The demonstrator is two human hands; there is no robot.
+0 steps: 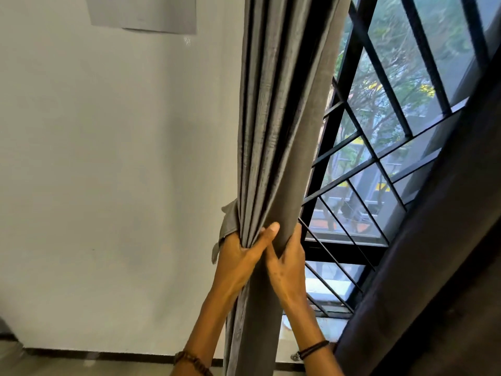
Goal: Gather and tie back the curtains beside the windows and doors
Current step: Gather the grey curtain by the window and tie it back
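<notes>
Left hand [238,257] and right hand [288,263] clasped the bunched curtain [273,131]. It needed squeezing tight while the tieback [228,222] went round.

Pale wall [108,158] with a grey sheet [143,12], dark skirting [108,354] below; daylight and trees [393,58] fill the black-barred window [347,244].

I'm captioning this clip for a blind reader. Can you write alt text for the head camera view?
A person's left hand and right hand grip a gathered grey curtain, with a matching fabric strip sticking out beside the left hand. A white wall is to the left, a black-barred window and a second dark curtain to the right.
</notes>
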